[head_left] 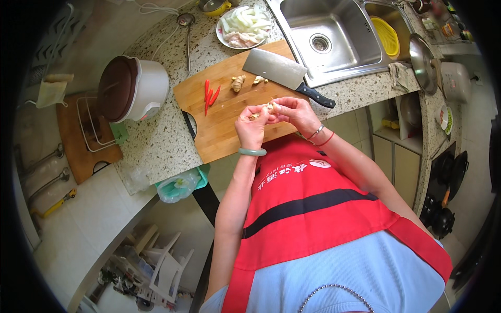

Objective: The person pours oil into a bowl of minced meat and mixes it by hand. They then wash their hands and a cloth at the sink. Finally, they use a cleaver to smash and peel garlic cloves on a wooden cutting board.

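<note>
Over the near edge of the wooden cutting board (222, 136), my left hand (252, 125) and my right hand (295, 112) meet with fingers pinched together. Between their fingertips is a small pale garlic clove (271, 107), partly covered by the fingers. Another yellowish piece shows in the curled fingers of my left hand; its kind is hard to make out. On the board lie several red chillies (209, 96), a knob of ginger (238, 83) and small garlic pieces (259, 80). A cleaver (276, 69) rests across the board's right side, its black handle sticking out over the counter.
A plate (219, 37) of pale green slices and light meat stands behind the board. To the right is a steel sink (334, 31) with a yellow basket (385, 35). A rice cooker (151, 86) stands left; a lined green bin (201, 178) hangs below the counter edge.
</note>
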### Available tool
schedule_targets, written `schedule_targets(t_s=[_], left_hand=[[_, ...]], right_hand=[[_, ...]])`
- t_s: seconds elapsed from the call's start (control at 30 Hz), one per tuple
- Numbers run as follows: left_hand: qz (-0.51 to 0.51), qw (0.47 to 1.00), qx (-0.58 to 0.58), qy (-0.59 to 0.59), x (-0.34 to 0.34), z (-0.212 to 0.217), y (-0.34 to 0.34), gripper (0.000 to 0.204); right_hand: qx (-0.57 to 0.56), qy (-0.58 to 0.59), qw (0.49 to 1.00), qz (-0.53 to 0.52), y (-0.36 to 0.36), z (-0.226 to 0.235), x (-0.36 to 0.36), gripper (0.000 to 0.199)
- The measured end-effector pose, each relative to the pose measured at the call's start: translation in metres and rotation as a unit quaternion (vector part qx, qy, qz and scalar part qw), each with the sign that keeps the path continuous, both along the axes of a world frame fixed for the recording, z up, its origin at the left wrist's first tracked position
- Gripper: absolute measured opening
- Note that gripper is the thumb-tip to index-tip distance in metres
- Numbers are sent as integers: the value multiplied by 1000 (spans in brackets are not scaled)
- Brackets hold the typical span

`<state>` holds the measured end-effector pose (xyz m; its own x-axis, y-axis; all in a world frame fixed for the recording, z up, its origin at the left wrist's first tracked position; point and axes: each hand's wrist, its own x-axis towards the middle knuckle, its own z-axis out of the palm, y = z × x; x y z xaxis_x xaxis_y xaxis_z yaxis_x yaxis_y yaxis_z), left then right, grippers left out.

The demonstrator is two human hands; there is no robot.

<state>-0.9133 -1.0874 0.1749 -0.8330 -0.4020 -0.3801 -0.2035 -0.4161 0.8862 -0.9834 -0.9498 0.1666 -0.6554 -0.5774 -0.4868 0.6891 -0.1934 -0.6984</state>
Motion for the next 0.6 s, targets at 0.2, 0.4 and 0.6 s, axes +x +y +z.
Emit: schedule_targets(t_s=[0.2, 0.4, 0.6], left_hand=[[-17, 999, -29, 2, 6, -2, -1, 13], [-21, 998, -50, 8, 3, 4, -1, 15], [-42, 990, -126, -39, 4, 12, -4, 12]], right_hand=[[161, 278, 943, 89, 1, 10, -1, 20], [220, 466, 856, 54, -4, 17, 0, 16], [214, 542, 812, 35, -8, 22, 2, 14]])
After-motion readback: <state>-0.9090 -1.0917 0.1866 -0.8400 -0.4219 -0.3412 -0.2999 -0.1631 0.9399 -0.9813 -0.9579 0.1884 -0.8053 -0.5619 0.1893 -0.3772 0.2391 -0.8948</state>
